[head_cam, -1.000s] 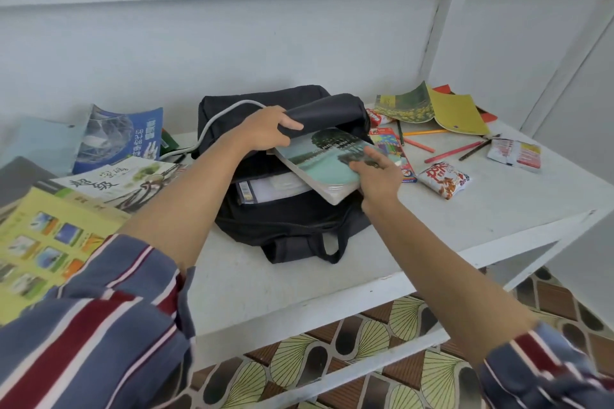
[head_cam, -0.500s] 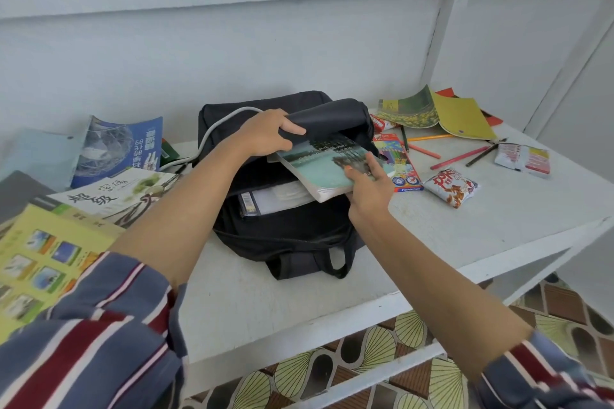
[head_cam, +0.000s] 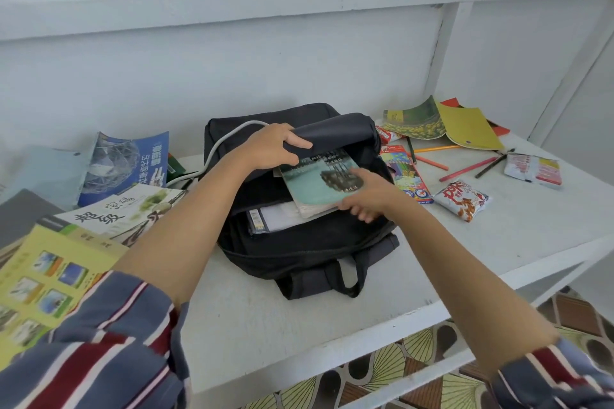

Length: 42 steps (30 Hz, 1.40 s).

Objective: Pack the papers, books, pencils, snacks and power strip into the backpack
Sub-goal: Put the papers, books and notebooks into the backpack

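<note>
A black backpack (head_cam: pixel 299 252) lies open on the white table (head_cam: pixel 265 319). My left hand (head_cam: pixel 270 148) grips the bag's upper flap and holds it up. My right hand (head_cam: pixel 368 194) grips the near edge of a teal-covered book (head_cam: pixel 315 186), which lies half inside the opening. Under it, white papers or books (head_cam: pixel 275 217) show inside the bag. A white cable (head_cam: pixel 229 139) runs over the bag's back.
Several books (head_cam: pixel 109 209) lie stacked at the left. To the right lie a coloured-pencil box (head_cam: pixel 407 176), loose pencils (head_cam: pixel 465 168), a snack packet (head_cam: pixel 463 197), another packet (head_cam: pixel 535 169) and a yellow-green book (head_cam: pixel 442 124). The table's front edge is near.
My right hand has pushed the teal book further into the backpack. My left hand still holds the flap up.
</note>
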Motion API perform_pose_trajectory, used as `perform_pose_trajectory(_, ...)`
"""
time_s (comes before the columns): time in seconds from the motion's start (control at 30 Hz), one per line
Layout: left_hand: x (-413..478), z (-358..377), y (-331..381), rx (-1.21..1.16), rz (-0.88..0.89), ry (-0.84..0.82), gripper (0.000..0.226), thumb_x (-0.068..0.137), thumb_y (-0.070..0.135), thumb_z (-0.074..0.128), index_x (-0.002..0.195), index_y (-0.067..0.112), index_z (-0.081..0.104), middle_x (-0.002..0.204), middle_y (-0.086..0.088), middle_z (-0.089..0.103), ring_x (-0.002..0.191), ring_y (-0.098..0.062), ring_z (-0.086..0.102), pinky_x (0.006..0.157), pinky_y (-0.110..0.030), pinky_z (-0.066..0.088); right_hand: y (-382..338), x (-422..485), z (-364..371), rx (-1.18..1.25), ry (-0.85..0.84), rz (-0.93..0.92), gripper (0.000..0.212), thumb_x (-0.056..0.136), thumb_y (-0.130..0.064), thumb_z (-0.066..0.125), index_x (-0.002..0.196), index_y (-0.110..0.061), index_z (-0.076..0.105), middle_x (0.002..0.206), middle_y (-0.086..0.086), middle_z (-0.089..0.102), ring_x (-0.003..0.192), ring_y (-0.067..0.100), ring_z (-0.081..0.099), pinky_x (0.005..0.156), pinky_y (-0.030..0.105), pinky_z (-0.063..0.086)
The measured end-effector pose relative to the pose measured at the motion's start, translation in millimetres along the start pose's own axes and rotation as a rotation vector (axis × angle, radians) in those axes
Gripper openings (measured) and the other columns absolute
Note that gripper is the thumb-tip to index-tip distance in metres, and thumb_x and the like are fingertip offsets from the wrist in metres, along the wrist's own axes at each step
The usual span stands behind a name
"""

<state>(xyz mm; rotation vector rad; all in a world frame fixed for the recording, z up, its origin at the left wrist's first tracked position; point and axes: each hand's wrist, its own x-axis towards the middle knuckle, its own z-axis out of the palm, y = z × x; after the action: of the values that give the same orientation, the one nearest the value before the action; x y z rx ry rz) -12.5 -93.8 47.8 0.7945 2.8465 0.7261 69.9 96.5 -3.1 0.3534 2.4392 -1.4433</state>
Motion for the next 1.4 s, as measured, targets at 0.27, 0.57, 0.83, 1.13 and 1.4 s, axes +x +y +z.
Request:
perform_pose_trajectory(0.27,0.4,-0.5,-1.6,-0.018,0.015,-0.014,0.043,0.082,0.008,0.064,0.122,0.025,0.062,0.135,0.0,0.045,0.121,-0.019,0.044,0.101,-0.031,0.035,22.9,17.9,5.0,-0.617,0.137,-0.492,0.039,0.08,-0.019,0.072,0.117,-0.027,0.065,0.145,0.001,0.04,0.133,0.022,0.035,0.112,0.04,0.025)
perform_pose_trajectory(0.57,1.4,-0.3,-3.5,-0.023,0.002,-0.024,0.042,0.082,0.01,0.064,0.121,0.026,0.062,0.133,0.002,0.046,0.121,-0.018,0.044,0.102,-0.031,0.035,17.7,41.7,16.0,-0.669,0.262,-0.538,0.035,0.09,-0.031,0.059,0.125,-0.034,0.058,0.147,-0.003,0.039,0.135,0.018,0.034,0.11,0.03,0.023)
perform_pose_trajectory(0.83,3.1,-3.5,-2.4,-0.036,-0.027,-0.025,0.043,0.082,0.01,0.064,0.121,0.027,0.062,0.139,0.001,0.041,0.127,-0.018,0.039,0.099,-0.023,0.029,11.0,58.8,18.4,-0.646,0.274,-0.529,0.037,0.09,-0.032,0.058,0.127,-0.032,0.057,0.148,-0.002,0.038,0.135,0.02,0.033,0.111,0.03,0.021)
perform_pose_trajectory(1.13,3.6,-2.3,-4.4,-0.09,-0.044,-0.03,0.043,0.08,0.009,0.066,0.12,0.026,0.063,0.135,0.003,0.043,0.124,-0.016,0.041,0.096,-0.022,0.028,19.0,70.9,4.5,-0.526,0.189,-0.563,0.035,0.087,-0.018,0.064,0.121,-0.023,0.063,0.145,0.002,0.041,0.135,0.019,0.034,0.11,0.028,0.024)
perform_pose_trajectory(1.4,4.0,-0.5,-8.0,-0.149,-0.035,-0.036,0.045,0.076,0.01,0.072,0.117,0.026,0.065,0.134,0.003,0.047,0.122,-0.016,0.043,0.108,-0.033,0.032,19.0,78.0,4.5,-0.521,0.187,-0.569,0.034,0.087,-0.017,0.064,0.12,-0.023,0.064,0.144,0.003,0.041,0.134,0.019,0.035,0.109,0.029,0.027)
